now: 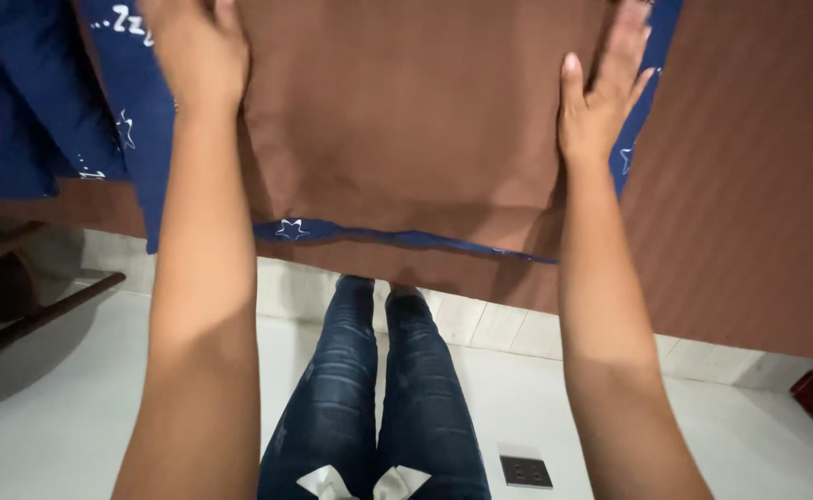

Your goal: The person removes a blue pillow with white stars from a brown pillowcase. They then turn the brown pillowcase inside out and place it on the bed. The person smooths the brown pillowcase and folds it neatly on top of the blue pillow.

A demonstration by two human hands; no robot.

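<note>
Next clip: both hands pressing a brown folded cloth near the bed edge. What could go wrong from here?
1. The brown cloth and the blue star-print fabric under it reach the edge of the bed; a push toward the person may slide both off onto the floor.
2. The left hand and right hand lie flat at the sides, not gripping, so the fold could shift or wrinkle.

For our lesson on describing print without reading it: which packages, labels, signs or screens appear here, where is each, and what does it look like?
No packages, labels, signs or screens.
Nearest: blue cloth, under the brown cloth that both hands press, printed with white stars and lettering.
Dark rectangular plate, set in the white floor.
</note>
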